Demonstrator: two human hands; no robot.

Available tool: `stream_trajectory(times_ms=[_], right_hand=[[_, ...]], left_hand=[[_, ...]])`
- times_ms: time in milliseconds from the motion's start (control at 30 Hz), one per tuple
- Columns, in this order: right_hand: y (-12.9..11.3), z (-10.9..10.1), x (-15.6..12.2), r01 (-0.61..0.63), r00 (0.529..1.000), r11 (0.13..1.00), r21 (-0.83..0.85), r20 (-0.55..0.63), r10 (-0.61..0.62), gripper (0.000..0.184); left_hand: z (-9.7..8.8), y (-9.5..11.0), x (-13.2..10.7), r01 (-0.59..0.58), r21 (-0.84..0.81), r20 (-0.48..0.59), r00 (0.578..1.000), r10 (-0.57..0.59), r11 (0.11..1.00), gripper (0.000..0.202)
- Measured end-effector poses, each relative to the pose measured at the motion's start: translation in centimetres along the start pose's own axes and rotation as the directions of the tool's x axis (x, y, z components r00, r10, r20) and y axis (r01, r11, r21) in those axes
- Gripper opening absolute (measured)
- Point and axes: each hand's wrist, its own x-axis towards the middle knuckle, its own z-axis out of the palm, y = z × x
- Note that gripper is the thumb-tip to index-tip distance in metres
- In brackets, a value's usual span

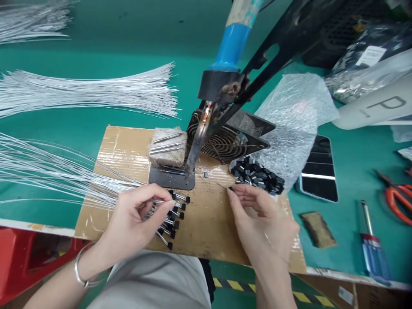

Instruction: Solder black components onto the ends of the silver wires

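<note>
My left hand [144, 214] is closed, thumb and fingertips pinched on a thin white wire. Beneath and beside it, several wires with black end pieces [179, 224] lie fanned over the cardboard [206, 240]. My right hand [260, 214] is closed too. Its thumb and forefinger pinch a small black piece [230, 188], from which a thin lead points left. Just behind that hand is a pile of small black parts [257, 175]. Between the hands and farther back, a soldering iron [201, 128] hangs tip down over a dark metal plate [172, 180].
A pale block [168, 148] carries several metal rods. Behind the iron sits a fan [222, 139]. Bundles of white wire [90, 92] lie left. To the right are bubble wrap [292, 107], a phone [318, 169], a brown sponge [318, 229], a screwdriver [373, 249] and red-handled pliers [399, 199].
</note>
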Motion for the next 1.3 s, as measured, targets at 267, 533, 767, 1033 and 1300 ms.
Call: stream_trajectory(times_ms=[267,533,767,1033,1300], right_hand=[[-3.7,0.0,-1.2,-0.297,0.954,0.817,0.494,0.119,0.276,0.008],[-6.9,0.9,-1.7,-0.439,0.899,0.666,0.604,0.292,0.327,0.006],[-7.8,1.9,-2.5,-0.535,0.845,0.508,0.675,0.434,0.313,0.006],[-8.2,2.5,-3.2,-0.471,0.882,0.549,0.691,0.391,0.264,0.008],[-8.2,2.6,-3.3,-0.458,0.888,0.557,0.693,0.386,0.250,0.010]], left_hand=[[0.2,0.4,0.3,0.039,0.062,-0.039,0.999,-0.037,0.997,0.015],[0.1,0.3,-0.1,0.102,0.068,-0.037,0.994,-0.100,0.992,0.012],[-0.2,1.4,0.2,0.137,-0.042,0.043,0.990,-0.135,0.990,0.013],[-0.3,2.3,0.4,0.116,-0.132,0.071,0.992,-0.108,0.984,0.014],[0.0,1.9,0.7,0.119,-0.145,0.051,0.992,-0.112,0.982,0.015]])
